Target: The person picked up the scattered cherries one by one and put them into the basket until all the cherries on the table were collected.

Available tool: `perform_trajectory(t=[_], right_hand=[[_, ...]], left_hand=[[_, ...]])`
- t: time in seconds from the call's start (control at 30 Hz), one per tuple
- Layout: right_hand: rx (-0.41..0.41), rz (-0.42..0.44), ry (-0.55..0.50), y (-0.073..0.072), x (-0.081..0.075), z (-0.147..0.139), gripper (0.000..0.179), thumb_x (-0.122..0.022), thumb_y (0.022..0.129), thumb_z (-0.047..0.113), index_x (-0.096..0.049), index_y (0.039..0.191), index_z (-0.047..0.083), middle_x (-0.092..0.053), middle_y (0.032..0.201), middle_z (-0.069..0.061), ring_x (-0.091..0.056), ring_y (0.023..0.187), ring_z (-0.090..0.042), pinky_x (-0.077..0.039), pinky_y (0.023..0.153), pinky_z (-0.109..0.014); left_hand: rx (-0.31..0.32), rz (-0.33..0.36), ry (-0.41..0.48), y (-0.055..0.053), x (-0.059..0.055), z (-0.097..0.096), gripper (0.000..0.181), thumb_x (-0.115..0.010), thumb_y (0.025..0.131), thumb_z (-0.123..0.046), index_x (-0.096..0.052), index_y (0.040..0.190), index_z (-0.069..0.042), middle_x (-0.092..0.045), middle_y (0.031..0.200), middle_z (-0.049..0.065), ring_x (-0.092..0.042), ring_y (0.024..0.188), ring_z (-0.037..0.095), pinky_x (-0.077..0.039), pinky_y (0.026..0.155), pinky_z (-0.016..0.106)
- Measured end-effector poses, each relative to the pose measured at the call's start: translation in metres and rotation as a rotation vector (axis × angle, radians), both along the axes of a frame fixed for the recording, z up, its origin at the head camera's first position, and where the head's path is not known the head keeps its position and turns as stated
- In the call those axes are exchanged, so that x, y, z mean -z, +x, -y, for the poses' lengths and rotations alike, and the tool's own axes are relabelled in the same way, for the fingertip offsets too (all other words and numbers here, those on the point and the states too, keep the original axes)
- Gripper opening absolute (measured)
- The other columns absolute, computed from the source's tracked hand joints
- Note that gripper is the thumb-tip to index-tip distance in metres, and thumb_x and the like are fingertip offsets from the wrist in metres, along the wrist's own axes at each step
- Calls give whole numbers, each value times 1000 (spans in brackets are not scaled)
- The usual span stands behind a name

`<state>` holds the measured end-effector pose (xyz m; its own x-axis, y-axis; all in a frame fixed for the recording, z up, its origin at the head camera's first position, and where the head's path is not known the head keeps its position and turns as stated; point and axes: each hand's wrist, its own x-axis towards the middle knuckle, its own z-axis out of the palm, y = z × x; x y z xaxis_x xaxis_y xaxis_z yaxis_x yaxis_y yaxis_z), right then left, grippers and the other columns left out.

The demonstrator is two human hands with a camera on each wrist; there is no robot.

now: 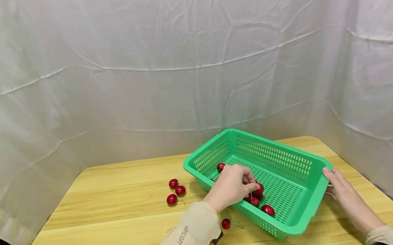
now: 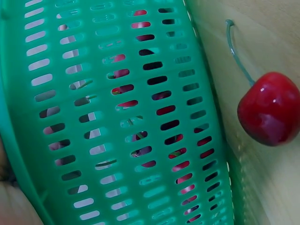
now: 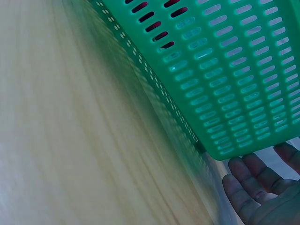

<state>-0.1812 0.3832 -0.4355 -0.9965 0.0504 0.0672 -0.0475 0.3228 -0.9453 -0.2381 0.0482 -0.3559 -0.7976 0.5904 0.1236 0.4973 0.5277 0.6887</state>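
A green slotted plastic basket [image 1: 315, 201] sits at an angle on the table with several red cherries inside, one of them a cherry [image 1: 268, 210] near its front side. My left hand [image 1: 231, 186] reaches over the basket's near rim and pinches a stemmed cherry [image 1: 258, 190] at its fingertips, low among the others. At the right end, my right hand [image 1: 349, 198] grips the rim, thumb on top and fingers underneath. In the right wrist view those fingers [image 3: 241, 192] show by the basket's lower corner. The left wrist view has the basket wall [image 2: 108, 117] hiding most of the left hand.
Three cherries [image 1: 180, 190] lie grouped on the wooden table [image 1: 118, 210] left of the basket. Another stemmed cherry [image 1: 226, 223] is beside the left wrist, close to the basket's near side. White cloth [image 1: 182, 78] hangs behind and at both sides.
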Motion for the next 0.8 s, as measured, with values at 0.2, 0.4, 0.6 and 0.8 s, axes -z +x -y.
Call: perform_trajectory(t=[0.2,0.4,0.6,0.8], right_hand=[[1,22,-5,-1,1,-2,80,-23,117,51,-8,165,-10,-50,136,14,-54,110,23,-46,92,-4],[0,17,-8,-2,2,-2,78,-24,117,50,-8,165,-10,-50,136,14,-56,110,21,-48,92,-5],[-4,13,-13,-1,1,-2,78,-24,117,50,-8,165,-10,-51,126,26,-56,110,21,-48,91,-5],[-5,-4,-29,-2,3,-2,72,-25,118,48,-14,162,-8,-54,125,26,-58,110,19,-49,92,-5]], left_hand=[[14,-19,4,-1,2,0,15,-78,100,-18,-75,87,-11,-75,76,-1,-66,58,7,-52,65,16],[33,-51,8,-2,4,1,13,-77,101,-18,-77,92,-10,-78,80,3,-72,61,14,-52,68,14],[65,-27,60,-5,1,5,12,-76,102,-21,-78,94,-12,-79,84,5,-72,64,15,-53,67,16],[83,-25,119,-5,-5,15,9,-77,101,-23,-77,95,-17,-79,86,1,-74,70,15,-55,68,17]])
